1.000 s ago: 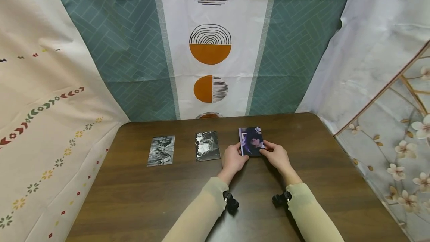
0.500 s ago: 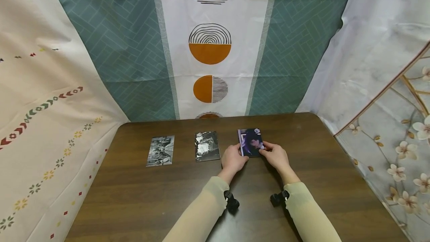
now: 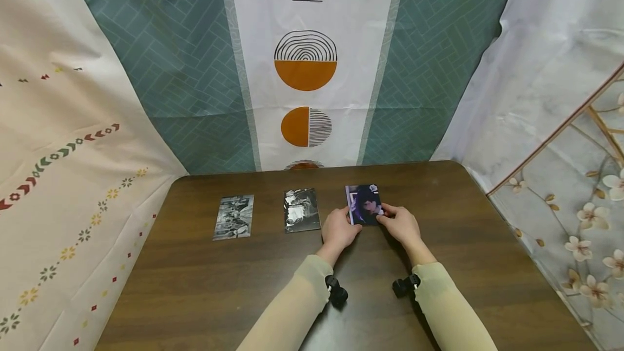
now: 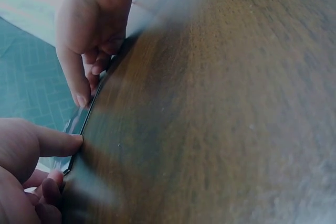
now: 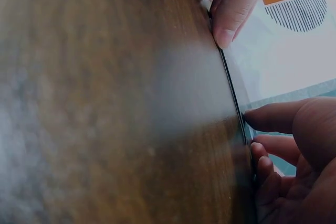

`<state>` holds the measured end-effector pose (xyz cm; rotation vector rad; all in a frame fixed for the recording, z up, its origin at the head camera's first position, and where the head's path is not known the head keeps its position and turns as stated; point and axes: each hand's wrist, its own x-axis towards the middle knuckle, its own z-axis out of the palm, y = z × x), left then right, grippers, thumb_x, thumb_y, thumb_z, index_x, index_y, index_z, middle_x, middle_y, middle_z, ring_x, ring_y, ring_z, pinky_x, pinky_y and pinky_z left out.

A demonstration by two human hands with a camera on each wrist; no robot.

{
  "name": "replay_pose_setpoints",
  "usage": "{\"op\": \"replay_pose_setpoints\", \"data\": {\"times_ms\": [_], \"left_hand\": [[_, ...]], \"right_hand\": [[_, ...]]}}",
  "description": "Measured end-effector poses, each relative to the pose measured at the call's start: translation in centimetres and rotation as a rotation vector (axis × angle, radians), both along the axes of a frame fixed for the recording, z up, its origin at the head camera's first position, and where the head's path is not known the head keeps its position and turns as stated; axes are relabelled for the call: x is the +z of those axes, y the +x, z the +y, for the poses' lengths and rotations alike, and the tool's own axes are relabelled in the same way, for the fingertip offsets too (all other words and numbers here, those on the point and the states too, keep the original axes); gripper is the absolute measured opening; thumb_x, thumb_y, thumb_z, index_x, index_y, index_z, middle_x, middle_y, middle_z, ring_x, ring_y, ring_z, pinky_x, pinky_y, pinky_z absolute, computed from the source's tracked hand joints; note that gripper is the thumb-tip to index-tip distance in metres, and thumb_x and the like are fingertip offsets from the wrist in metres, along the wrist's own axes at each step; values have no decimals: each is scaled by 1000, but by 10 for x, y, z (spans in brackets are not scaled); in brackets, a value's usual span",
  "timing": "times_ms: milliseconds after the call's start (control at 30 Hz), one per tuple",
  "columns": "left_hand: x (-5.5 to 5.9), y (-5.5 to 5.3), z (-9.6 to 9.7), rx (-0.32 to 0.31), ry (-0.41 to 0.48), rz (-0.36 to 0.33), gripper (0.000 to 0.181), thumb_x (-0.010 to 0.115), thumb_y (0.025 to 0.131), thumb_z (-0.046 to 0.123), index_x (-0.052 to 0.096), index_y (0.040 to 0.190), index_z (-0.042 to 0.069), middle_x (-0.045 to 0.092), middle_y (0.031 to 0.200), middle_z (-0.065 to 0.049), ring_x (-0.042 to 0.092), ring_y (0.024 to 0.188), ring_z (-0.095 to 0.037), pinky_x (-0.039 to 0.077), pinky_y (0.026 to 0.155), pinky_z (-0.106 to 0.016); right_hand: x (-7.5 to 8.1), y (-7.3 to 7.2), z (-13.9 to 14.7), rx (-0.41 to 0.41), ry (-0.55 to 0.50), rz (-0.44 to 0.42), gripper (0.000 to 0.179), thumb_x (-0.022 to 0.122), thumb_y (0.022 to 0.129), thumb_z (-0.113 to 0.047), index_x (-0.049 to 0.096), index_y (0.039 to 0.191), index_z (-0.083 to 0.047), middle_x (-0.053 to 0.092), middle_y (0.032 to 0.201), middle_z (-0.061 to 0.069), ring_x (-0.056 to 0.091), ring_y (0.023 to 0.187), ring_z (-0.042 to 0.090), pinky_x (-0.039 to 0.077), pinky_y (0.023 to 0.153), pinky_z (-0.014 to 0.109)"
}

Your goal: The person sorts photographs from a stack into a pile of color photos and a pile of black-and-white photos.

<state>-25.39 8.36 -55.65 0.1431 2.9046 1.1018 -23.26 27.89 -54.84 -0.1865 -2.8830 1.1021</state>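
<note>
Head view shows the left hand (image 3: 338, 230) and right hand (image 3: 402, 225) both pinching the near end of a purple picture (image 3: 364, 205), which sits between them, long side pointing far, right of a gray picture (image 3: 301, 211).

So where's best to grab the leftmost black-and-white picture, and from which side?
Probably the left and right edges of the leftmost picture, near its front corners, coming from the person's side. It lies flat on the table and looks thin, so only its edges offer a catch. The left hand and right hand hold the purple picture much that way.
</note>
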Motion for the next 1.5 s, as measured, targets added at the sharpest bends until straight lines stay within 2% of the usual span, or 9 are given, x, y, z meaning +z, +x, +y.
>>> {"op": "replay_pose_setpoints", "data": {"times_ms": [267, 533, 1167, 1333, 1500], "left_hand": [[4, -1, 1, 1, -9, 8, 70, 92, 82, 33, 69, 144, 10, 62, 79, 4, 68, 86, -22, 53, 71, -40], [7, -1, 0, -8, -17, 28, 68, 92, 82, 33, 71, 143, 10, 61, 78, 6, 65, 82, -19, 52, 68, -38], [8, 0, -3, 0, 9, 56, 62, 92, 81, 31, 75, 138, 11, 68, 82, 3, 68, 86, -22, 54, 73, -41], [7, 1, -2, 6, 17, 62, 63, 93, 81, 31, 74, 137, 10, 67, 81, 3, 68, 84, -22, 53, 71, -40], [2, 7, -3, 5, 21, 52, 60, 92, 81, 30, 76, 135, 9, 61, 77, 4, 61, 75, -18, 48, 65, -38]], "right_hand": [[5, -2, 1, 2, 9, -3, 54, 74, 99, -26, 64, 147, -3, 73, 119, 18, 63, 121, 43, 46, 103, 60], [7, -4, 1, -1, -1, -6, 53, 73, 100, -26, 64, 148, -3, 73, 121, 19, 62, 123, 43, 45, 105, 60], [8, -7, 2, 8, -20, -30, 50, 71, 101, -27, 66, 146, -3, 74, 119, 17, 64, 118, 42, 46, 104, 61], [8, -5, 1, 8, -23, -24, 50, 71, 101, -26, 66, 144, -2, 74, 116, 17, 64, 115, 41, 46, 103, 61], [2, -1, 1, 6, -27, -32, 49, 71, 101, -26, 67, 143, -2, 73, 109, 12, 64, 109, 38, 47, 101, 57]]}}
